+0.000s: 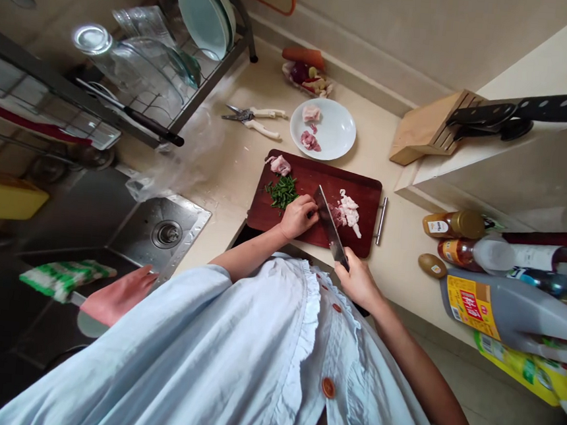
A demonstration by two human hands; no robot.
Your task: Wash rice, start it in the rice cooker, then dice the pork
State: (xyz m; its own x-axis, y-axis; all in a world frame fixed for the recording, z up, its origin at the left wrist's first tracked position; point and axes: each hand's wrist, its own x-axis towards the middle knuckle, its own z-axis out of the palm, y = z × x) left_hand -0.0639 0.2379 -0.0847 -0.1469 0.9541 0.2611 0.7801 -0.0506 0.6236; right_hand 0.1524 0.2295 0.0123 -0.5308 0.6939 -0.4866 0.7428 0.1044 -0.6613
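A dark red cutting board [306, 233] lies on the counter in front of me. My right hand [357, 280] is wrapped round the handle of a kitchen knife [331, 224], whose blade slants across the board. Close against the left side of the blade is my left hand [299, 217], its fingers curled down; whatever lies under them is hidden. Chopped pale, fatty meat [348, 212] is spread to the right of the blade. Cut green pieces [281, 191] form a pile beyond my left hand, and a larger piece of raw meat [279, 165] sits at the board's far left.
Behind the board are a white plate [340, 135] with meat pieces, kitchen shears [255, 116] and a carrot [303, 57]. A knife block [422, 129] and several bottles, including a large jug [517, 312], stand right. A sink [134, 222] and dish rack [210, 84] are left.
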